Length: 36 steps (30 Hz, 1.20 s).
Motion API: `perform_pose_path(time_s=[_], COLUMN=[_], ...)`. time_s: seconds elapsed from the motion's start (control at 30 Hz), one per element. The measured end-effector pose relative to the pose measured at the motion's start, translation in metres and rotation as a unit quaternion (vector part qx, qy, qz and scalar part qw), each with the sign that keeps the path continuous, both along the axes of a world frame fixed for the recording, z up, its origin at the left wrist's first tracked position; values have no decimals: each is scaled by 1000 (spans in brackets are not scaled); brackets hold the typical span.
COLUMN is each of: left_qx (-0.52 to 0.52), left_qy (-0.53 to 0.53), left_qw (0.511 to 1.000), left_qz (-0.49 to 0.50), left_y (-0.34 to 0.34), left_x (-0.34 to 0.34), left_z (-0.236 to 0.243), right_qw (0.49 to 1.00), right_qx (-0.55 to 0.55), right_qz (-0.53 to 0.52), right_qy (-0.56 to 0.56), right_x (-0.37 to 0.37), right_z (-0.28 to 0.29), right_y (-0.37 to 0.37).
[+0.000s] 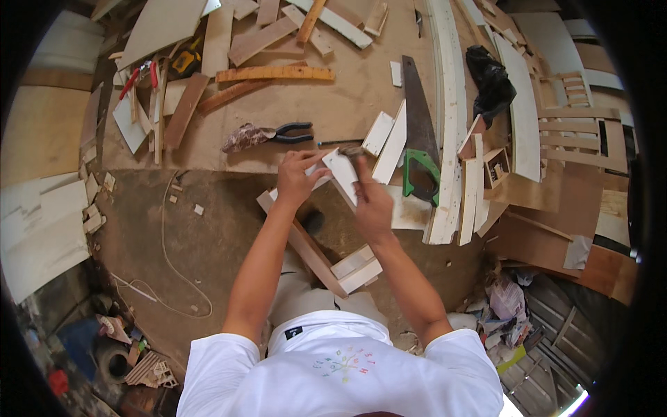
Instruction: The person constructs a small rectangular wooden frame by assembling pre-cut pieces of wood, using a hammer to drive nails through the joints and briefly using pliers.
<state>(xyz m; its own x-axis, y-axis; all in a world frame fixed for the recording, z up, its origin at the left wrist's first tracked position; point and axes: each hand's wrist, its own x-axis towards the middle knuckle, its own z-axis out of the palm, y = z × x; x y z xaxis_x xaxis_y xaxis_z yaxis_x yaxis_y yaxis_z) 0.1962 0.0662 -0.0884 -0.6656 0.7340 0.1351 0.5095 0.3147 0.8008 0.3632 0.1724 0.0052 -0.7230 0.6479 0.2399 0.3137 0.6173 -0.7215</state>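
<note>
Observed from overhead, above a littered workshop floor. Left hand [297,182] closed around a small white wooden piece [343,174], fingers wrapped over its left edge, piece held up between both hands, above a longer wooden frame [306,247] running down toward the knees. Right hand [372,201] also closed, gripping the lower right side of the same piece; a dark slim tool tip [353,150] seen at the piece's upper edge, exact hold on it impossible to tell. Judged as mid-work: fitting or fastening of the white piece under way, not finished, piece not yet let go. Two white blocks [357,267] already sitting at the near end of the frame. Handsaw with green handle [420,146] lying just to the right, untouched. Pliers [292,132] lying near, beyond the left hand, likewise untouched. Loose offcuts [386,139] scattered close by.
</note>
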Motion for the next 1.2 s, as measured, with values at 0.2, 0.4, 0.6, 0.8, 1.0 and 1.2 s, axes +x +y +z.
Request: perform_pose_path(time_s=[0.2,0.4,0.6,0.8,1.0,1.2], left_qx=[9,7,13,18,8,2], left_qy=[-9,-3,-8,44,23,4], left_qw=[1000,1000,1000,999,1000,1000], left_qz=[8,-2,1,2,2,-6], left_y=[5,2,2,0,1,0], left_x=[-2,5,0,-1,0,0], left_z=[7,2,5,-5,3,1], right_qw=[985,994,990,999,998,988], right_qx=[37,30,11,13,21,25], right_qz=[82,61,5,33,36,67], right_qy=[-148,-86,140,41,-57,-139], right_x=[2,6,-3,0,3,0], right_z=[-17,-18,7,7,-2,-11], right_y=[-1,-7,-12,-13,0,3])
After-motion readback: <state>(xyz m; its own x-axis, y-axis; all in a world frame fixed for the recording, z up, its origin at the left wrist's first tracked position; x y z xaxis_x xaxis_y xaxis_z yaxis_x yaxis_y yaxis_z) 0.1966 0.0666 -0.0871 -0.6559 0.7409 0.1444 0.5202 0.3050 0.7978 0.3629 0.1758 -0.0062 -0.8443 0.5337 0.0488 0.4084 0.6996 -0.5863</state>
